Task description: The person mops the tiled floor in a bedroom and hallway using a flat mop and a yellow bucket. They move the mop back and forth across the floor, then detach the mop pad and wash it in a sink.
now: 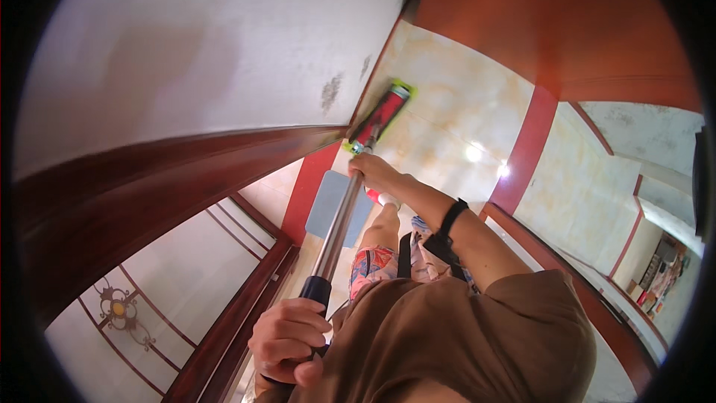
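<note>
A flat mop (341, 227) with a silver metal pole slants away from me across the floor. My left hand (291, 339) is wrapped round its dark grip at the near end of the pole. Farther down, close above the head, my right hand (371, 170) is closed round the pole. The red mop head (384, 113) with yellow-green edges rests on the glossy tiles, beside the foot of the white wall. A dark band circles my right wrist.
A grey-blue mat (328, 209) lies by a red door sill (308, 186) on the left. Left of me stands a wood-framed door (160, 321) with metal scrollwork. Another red strip (528, 145) crosses the tiles (455, 104) at right, near a wooden frame (567, 276). Reddish-brown wood panels (552, 15) stand beyond.
</note>
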Tool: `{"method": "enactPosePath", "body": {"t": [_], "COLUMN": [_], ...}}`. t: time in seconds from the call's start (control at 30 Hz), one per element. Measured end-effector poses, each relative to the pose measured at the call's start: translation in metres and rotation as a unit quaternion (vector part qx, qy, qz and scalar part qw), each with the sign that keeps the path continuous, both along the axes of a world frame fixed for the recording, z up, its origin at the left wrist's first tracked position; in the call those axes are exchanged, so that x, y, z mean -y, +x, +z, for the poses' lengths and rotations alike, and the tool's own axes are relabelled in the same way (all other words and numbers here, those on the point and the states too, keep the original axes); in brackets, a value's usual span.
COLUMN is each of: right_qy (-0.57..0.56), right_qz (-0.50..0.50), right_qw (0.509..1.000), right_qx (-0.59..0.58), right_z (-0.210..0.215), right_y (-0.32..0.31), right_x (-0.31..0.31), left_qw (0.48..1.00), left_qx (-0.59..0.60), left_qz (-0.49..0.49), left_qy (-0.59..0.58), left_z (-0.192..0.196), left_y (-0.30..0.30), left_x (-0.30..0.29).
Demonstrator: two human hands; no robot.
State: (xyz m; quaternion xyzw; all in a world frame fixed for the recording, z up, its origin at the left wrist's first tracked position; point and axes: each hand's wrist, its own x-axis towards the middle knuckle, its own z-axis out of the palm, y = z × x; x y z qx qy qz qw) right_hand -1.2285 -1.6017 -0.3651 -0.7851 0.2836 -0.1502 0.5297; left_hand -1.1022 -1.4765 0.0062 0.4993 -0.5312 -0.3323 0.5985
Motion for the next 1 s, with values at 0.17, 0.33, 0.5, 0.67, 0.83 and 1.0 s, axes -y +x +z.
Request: {"method": "enactPosePath", "body": {"t": [0.17, 0.33, 0.5, 0.67, 0.83, 1.0], "right_qy": [0.030, 0.016, 0.027, 0.031, 0.022, -0.001], "right_qz": [-0.023, -0.012, -0.025, -0.088, -0.147, -0.150], "right_qw": [0.997, 0.996, 0.999, 0.996, 0.989, 0.988], "right_qx": [0.070, 0.084, 0.022, 0.001, -0.005, 0.044], "right_z": [-0.024, -0.028, -0.017, -0.008, 0.007, 0.021], "right_y": [-0.008, -0.096, -0.237, -0.314, -0.302, -0.232], "right_x": [0.009, -0.004, -0.018, -0.033, -0.054, -0.063], "left_qw": [0.962, 0.957, 0.973, 0.983, 0.965, 0.929], "left_qx": [0.261, 0.290, 0.176, 0.046, -0.037, -0.054], "left_qz": [0.012, 0.004, -0.150, -0.173, -0.257, -0.351], "left_qy": [0.074, -0.017, 0.017, -0.048, -0.047, -0.105], "left_z": [-0.005, -0.011, -0.007, -0.039, -0.033, -0.003], "left_y": [-0.057, -0.139, -0.189, -0.228, -0.212, -0.148], "left_x": [0.011, 0.014, 0.018, 0.008, -0.007, -0.022]}}
